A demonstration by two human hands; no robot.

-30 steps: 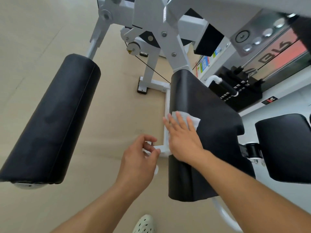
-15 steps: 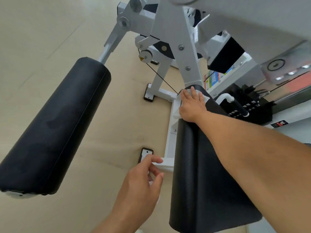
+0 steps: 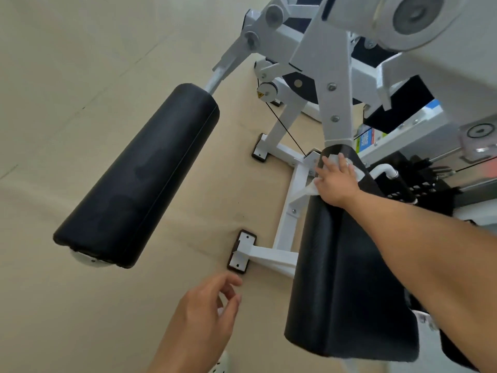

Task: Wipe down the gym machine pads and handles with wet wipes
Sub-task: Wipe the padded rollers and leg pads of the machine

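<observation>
Head view shows your right hand (image 3: 334, 181) pressed flat, fingers spread, on a white wet wipe (image 3: 333, 160) at the far top end of the flat black pad (image 3: 347, 278), just below the white frame upright (image 3: 329, 87). Your left hand (image 3: 207, 316) hangs free beside the pad's near end, fingers loosely curled, holding nothing. You look to be finishing an upward stroke, so keep your palm fully on the wipe, since one corner trails loose off the pad's left edge under your wrist. Draw back toward yourself in overlapping lanes, wrapping over both side edges. Beyond your left hand, the black roller pad (image 3: 139, 176) looks yet to be done.
</observation>
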